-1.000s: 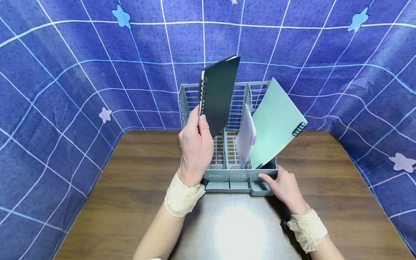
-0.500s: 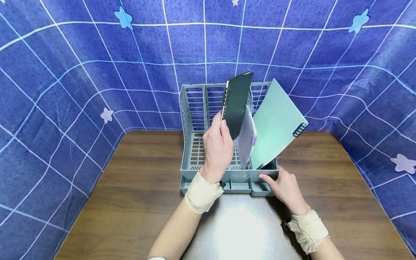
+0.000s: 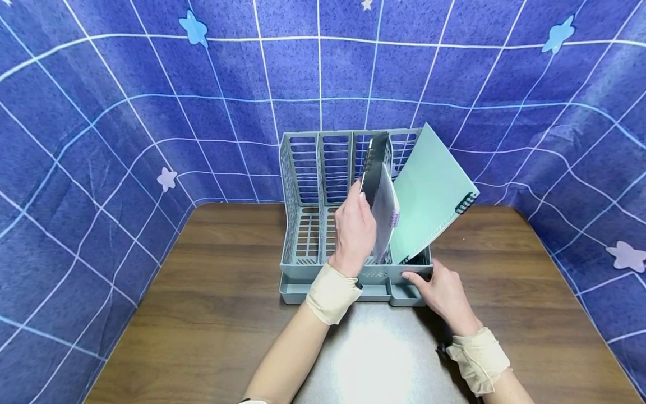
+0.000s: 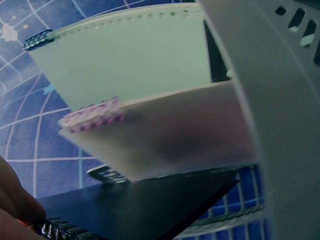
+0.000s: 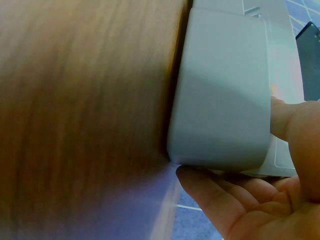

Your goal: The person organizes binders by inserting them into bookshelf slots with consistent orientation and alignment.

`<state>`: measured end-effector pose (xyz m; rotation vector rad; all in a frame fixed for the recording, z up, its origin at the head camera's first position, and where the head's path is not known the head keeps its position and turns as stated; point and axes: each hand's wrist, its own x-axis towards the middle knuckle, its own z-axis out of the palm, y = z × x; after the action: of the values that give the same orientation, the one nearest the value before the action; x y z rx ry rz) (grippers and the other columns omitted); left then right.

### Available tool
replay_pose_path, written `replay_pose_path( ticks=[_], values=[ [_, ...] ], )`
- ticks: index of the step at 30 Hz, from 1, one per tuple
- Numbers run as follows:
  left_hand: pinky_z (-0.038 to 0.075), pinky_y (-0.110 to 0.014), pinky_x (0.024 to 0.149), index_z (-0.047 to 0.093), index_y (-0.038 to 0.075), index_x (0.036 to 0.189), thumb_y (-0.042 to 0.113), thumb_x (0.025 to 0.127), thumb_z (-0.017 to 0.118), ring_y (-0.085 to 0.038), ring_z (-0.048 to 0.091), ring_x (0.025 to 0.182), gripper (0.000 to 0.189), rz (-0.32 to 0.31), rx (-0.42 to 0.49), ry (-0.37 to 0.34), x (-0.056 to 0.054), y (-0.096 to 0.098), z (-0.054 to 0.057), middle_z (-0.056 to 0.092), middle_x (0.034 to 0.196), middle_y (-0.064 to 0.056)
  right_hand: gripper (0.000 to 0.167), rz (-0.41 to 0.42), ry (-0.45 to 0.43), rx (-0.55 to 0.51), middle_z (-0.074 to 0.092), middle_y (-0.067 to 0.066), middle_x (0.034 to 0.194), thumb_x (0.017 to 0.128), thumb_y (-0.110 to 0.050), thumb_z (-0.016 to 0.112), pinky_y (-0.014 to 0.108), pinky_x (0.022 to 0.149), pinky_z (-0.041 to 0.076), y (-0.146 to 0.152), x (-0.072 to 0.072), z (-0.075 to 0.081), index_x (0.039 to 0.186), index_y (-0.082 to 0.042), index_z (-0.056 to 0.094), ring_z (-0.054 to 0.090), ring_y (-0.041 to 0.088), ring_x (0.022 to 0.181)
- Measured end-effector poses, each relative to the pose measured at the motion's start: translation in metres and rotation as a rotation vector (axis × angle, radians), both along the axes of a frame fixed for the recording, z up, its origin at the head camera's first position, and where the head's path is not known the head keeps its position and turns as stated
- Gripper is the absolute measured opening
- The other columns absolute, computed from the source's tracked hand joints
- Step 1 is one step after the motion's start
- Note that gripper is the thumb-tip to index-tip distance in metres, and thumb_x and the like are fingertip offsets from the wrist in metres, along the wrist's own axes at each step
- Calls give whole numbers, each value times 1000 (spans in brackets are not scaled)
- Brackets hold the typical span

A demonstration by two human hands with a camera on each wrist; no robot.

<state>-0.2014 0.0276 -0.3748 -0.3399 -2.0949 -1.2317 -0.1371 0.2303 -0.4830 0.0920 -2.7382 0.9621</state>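
My left hand (image 3: 355,227) pinches a black spiral notebook (image 3: 374,168) by its bound edge, thumb on the near side. The notebook stands upright, partly lowered into the grey-blue desktop file rack (image 3: 303,271), left of a small pale purple spiral notebook (image 3: 383,213). Further right, a mint green spiral notebook (image 3: 429,191) leans to the right in the last compartment. In the left wrist view the black notebook (image 4: 145,202) lies close to the purple one; its lower end is hidden in the head view. My right hand (image 3: 446,292) grips the rack's front right corner.
Two compartments at the rack's left show bare slotted floors (image 3: 307,230). Low trays (image 3: 295,289) run along its front. The rack stands on a brown wooden table (image 3: 217,292) with a shiny grey mat (image 3: 373,359) in front. A blue star-patterned cloth (image 3: 227,112) hangs behind.
My left hand has carried the black notebook rightward and down into the rack beside the purple notebook, turning it more edge-on. My right hand has stayed on the rack's corner.
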Motion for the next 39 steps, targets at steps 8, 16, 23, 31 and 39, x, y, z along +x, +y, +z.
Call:
replay_pose_path(
  ticks=[8,16,23,31,39],
  values=[
    [58,-43,89,52,6,147,10,110,40,-30,72,110,39,-26,-39,-67,-3,11,-14,71,126,-20,42,-1,3,-3,72,17,80,88,-42,81,55,65,53,0,-1,0,100,-5,67,70,36,72],
    [57,-45,86,49,15,151,8,108,44,-31,72,104,43,-70,-94,-93,-2,17,-23,72,124,-18,41,0,33,3,72,20,83,88,-41,82,58,66,52,-1,-1,1,100,-5,67,72,44,76],
    [56,-45,90,49,20,150,4,105,50,-29,71,112,47,-88,-115,-184,-2,17,-32,70,132,-13,41,10,49,3,72,19,80,88,-40,82,56,64,52,0,-2,0,99,-3,66,71,40,72],
    [54,-41,96,46,20,152,1,102,54,-24,63,126,53,-121,-142,-257,0,15,-46,61,145,0,41,11,43,5,72,18,81,88,-40,82,56,65,53,0,-1,-1,99,-4,66,72,41,73],
    [56,-41,72,42,18,158,-2,97,62,-26,68,69,68,-116,-205,-243,4,14,-54,63,143,-3,40,11,37,2,72,17,80,88,-39,82,56,64,53,1,-1,-2,99,-4,66,71,38,72]
  ],
)
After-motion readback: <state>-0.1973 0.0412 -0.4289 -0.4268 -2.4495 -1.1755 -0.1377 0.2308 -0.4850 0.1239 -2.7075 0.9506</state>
